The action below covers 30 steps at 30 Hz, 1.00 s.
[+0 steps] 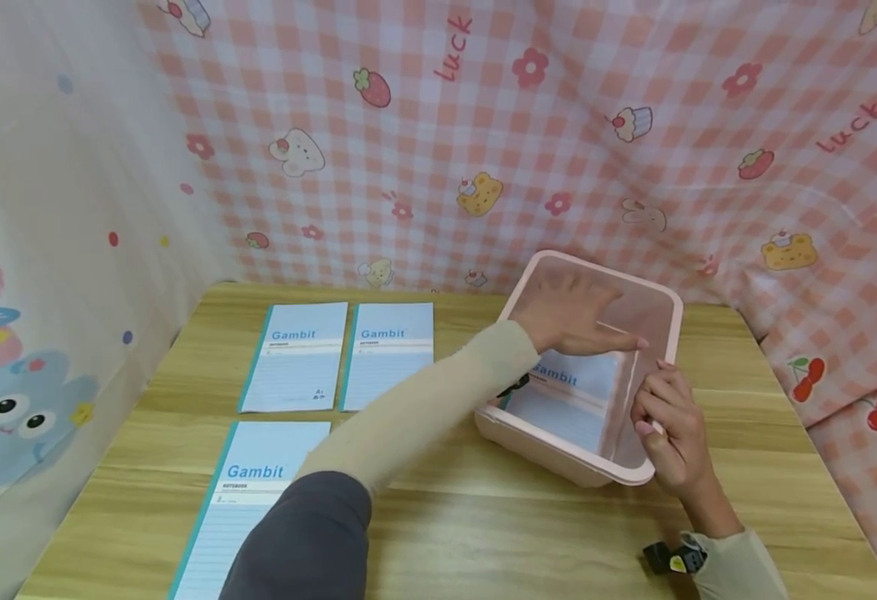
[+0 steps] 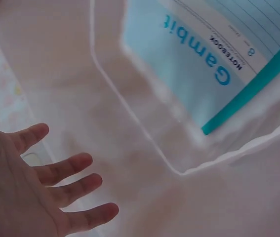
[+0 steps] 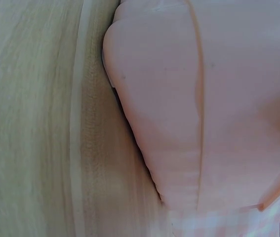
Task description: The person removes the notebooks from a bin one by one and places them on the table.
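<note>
A pale pink plastic bin stands on the right half of the table. Inside it lies a light blue notebook marked Gambit, with a teal spine. My left hand reaches over the bin with its fingers spread and holds nothing; in the left wrist view the notebook is apart from those fingers. With curled fingers, my right hand grips the bin's right rim. The right wrist view is filled mostly by the bin's outer wall, with the fingers largely out of sight.
Two like notebooks, one at the back left and one beside it, lie flat on the wooden table. Nearer the front is another notebook, partly covered by my left sleeve. A checked pink curtain hangs behind the table.
</note>
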Tool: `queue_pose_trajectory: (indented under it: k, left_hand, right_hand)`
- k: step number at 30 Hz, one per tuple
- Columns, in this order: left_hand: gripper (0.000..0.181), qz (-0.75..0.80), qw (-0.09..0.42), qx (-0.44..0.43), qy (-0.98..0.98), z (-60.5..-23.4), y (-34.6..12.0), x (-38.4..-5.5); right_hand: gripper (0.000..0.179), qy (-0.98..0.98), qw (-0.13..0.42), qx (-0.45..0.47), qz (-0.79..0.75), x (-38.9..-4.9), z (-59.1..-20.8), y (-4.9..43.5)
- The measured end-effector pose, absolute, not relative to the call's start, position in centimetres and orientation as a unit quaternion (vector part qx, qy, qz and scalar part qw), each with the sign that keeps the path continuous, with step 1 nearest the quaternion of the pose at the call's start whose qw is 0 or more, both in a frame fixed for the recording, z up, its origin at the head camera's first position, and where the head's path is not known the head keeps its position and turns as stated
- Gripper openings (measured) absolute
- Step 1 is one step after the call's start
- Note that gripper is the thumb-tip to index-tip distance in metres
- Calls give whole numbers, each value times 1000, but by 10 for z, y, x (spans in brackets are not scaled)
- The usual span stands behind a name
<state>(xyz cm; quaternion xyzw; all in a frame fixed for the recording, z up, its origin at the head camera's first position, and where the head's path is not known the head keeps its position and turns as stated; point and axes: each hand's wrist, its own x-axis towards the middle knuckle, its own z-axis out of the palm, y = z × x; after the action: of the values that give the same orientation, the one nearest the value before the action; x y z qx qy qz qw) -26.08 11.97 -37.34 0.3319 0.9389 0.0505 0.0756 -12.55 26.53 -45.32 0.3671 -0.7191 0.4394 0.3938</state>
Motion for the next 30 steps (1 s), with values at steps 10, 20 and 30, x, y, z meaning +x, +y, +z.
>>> queue_pose_trajectory:
  k: [10, 20, 30]
  left_hand:
    - [86, 57, 147, 284, 946, -395, 128, -263]
    - [87, 7, 167, 281, 945, -410, 140, -268]
    - [91, -22, 174, 277, 945, -430, 139, -260]
  right_hand:
    - [52, -718, 394, 369, 440, -126, -454, 263]
    - [54, -717, 398, 364, 442, -128, -452, 263]
    - [52, -722, 399, 354, 440, -126, -455, 264]
